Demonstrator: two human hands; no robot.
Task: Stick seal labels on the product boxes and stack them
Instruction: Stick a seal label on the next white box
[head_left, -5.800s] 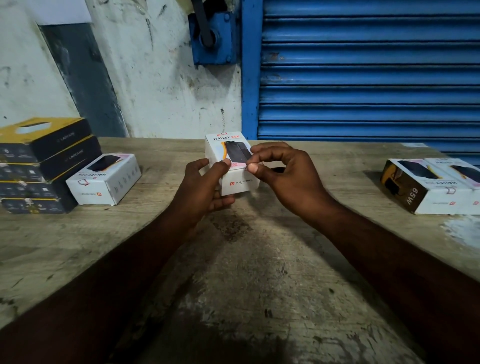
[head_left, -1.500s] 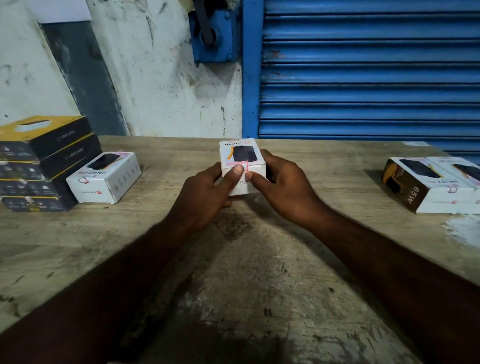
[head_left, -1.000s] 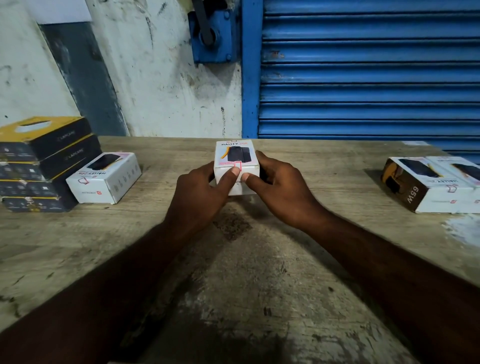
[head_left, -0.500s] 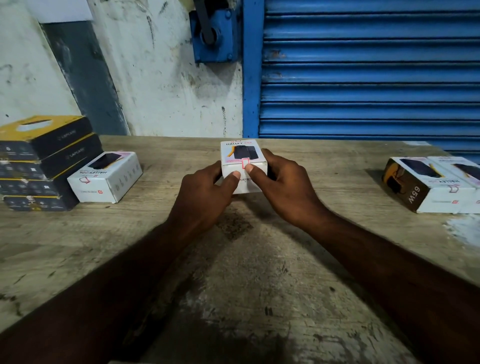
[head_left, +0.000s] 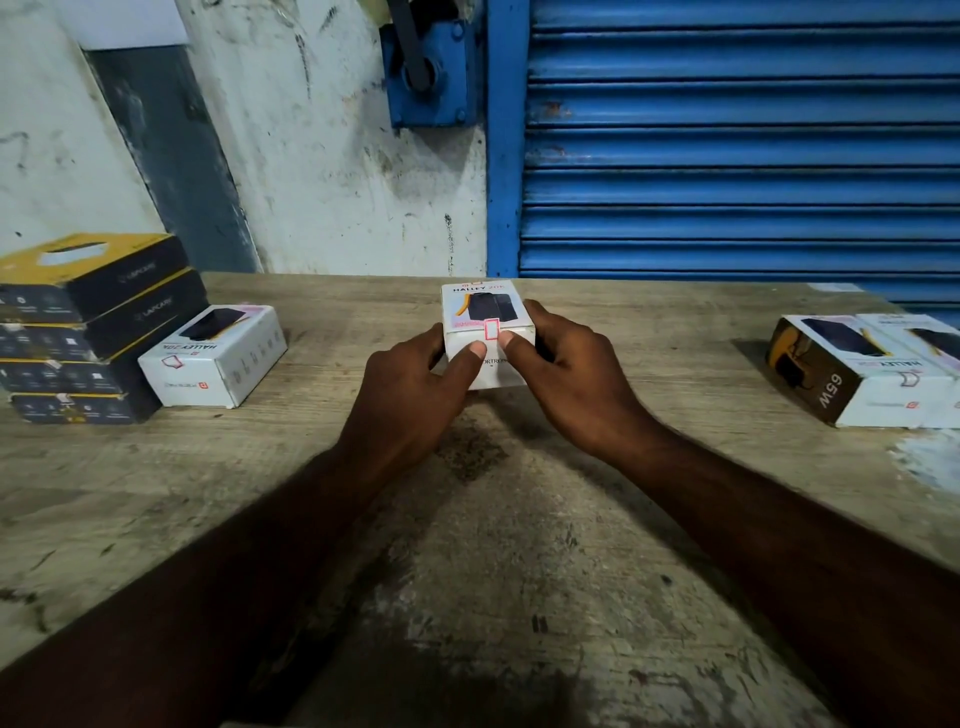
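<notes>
The box (head_left: 485, 312) is gripped at the table (head_left: 519, 571) centre by the left hand (head_left: 410, 384) and right hand (head_left: 571, 374), one on each side. The label (head_left: 491, 329), pinched above the box seconds earlier, is now folded over the near top edge and flanked by both thumbs. Sealing is judged complete; stacking remains

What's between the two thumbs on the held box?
The red-bordered seal label, stuck over the top front edge of the box. Thumbs of the left hand and right hand flank it, seen in the head view.
</notes>
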